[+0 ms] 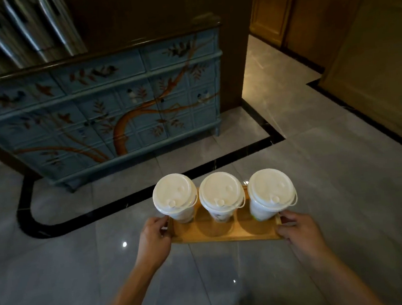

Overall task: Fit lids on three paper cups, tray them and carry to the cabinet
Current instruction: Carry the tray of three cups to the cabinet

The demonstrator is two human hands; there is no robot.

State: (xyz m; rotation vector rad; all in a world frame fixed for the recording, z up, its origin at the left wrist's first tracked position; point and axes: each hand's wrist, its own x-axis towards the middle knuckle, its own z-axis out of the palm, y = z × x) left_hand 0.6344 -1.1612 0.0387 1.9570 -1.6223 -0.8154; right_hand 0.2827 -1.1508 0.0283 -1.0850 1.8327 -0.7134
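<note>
Three white paper cups stand upright in a row on a wooden tray point(226, 235), each with a white lid on it: the left cup point(174, 194), the middle cup point(221, 192) and the right cup point(270, 187). My left hand point(154, 239) grips the tray's left end. My right hand point(299, 229) grips its right end. The tray is held level in the air above the grey floor. A blue painted cabinet point(108, 107) with branches and birds on its front stands ahead and to the left, a short way off.
Glossy grey floor tiles point(320, 190) with a black border strip point(197, 172) lie under and ahead of me. A brown pillar point(232, 52) stands right of the cabinet. A passage with wooden doors point(329, 19) opens at the far right.
</note>
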